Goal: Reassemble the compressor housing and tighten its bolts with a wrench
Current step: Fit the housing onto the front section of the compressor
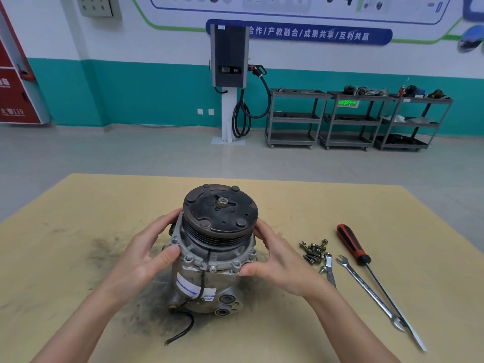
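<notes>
Both hands are observed clasped on the compressor [212, 258], which stands upright on the table [65, 258] with its pulley [221, 210] uppermost. The left hand [146, 252] is curled round the left side of the housing flange, thumb laid on the flange's near edge and fingertips reaching up to the pulley rim. The right hand [277, 260] is curled likewise round the right side, thumb pressed under the flange's near corner and fingers lying against the pulley. A black cable [183, 328] is seen trailing from the base of the compressor toward the near edge, and a dark grime stain [117, 252] is noted on the table surface around the unit. Just right of the right hand, a small wrench [329, 268] is recorded, partly hidden by the wrist, with a cluster of loose bolts [313, 251] lying at its far end. Further right, a long wrench [369, 289] and a red-handled screwdriver [352, 243] are laid side by side, crossing near their tips. Beyond the table, against the far wall, a charging unit [230, 56] on a white post and three grey carts [356, 119] are visible.
</notes>
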Available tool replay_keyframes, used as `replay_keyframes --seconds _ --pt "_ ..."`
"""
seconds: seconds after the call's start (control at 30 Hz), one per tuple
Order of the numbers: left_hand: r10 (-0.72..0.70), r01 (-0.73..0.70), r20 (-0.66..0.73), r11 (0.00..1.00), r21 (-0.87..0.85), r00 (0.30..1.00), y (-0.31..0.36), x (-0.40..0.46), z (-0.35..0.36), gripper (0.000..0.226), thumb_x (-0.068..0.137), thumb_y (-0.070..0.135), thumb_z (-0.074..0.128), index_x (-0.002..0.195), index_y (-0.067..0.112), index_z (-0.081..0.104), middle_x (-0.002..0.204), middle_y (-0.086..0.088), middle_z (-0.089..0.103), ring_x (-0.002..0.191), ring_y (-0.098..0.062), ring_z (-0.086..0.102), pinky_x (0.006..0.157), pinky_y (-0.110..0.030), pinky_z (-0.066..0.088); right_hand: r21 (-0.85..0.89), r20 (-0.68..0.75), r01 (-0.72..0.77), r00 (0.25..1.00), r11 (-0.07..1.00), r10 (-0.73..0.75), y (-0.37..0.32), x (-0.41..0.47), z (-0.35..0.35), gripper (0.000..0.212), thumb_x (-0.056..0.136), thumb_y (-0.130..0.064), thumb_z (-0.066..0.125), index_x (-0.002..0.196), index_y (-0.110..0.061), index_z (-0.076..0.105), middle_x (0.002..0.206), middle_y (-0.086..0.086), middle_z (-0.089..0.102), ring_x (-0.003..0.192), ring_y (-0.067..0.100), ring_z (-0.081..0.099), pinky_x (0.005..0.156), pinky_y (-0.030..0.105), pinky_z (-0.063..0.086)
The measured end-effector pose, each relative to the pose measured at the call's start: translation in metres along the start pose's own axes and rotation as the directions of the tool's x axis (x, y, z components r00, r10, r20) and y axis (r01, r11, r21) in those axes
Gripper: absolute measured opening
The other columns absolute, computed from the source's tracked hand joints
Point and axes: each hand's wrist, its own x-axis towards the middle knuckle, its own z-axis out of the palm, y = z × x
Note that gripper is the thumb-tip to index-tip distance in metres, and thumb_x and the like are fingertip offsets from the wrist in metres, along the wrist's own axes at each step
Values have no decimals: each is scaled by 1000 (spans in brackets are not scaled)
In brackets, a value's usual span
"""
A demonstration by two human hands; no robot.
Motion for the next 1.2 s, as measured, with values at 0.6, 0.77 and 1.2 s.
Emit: replay_keyframes --seconds 0.6,0.77,1.2 --pt "-75 73 -10 992 -103 997 -30 -36 11 131 46 94 66 153 37 15 152 40 28 144 11 26 109 -8 33 -15 -285 -88 955 996 80 17 -47 -31 51 82 -44 71 128 -43 50 135 -31 52 130 -9 42 106 37 45" --pt "-191 210 164 972 -103 968 -50 -37 9 135 38 75 88 149 57 14 151 39 32 138 16 32 111 -15 33 47 -616 -126 777 991 128 45 -69 -60 30 96 -1 54 94 -26 70 99 -10 73 102 8 66 86 28 49" --pt "-150 141 99 985 98 984 -57 -29 40 103 74 13 88 143 28 13 129 36 36 113 34 38 86 9 30 144 -217 -166 956 976 195 18 -70 33 77 84 -79 28 146 -35 38 147 -15 46 135 -3 41 120 35 26"
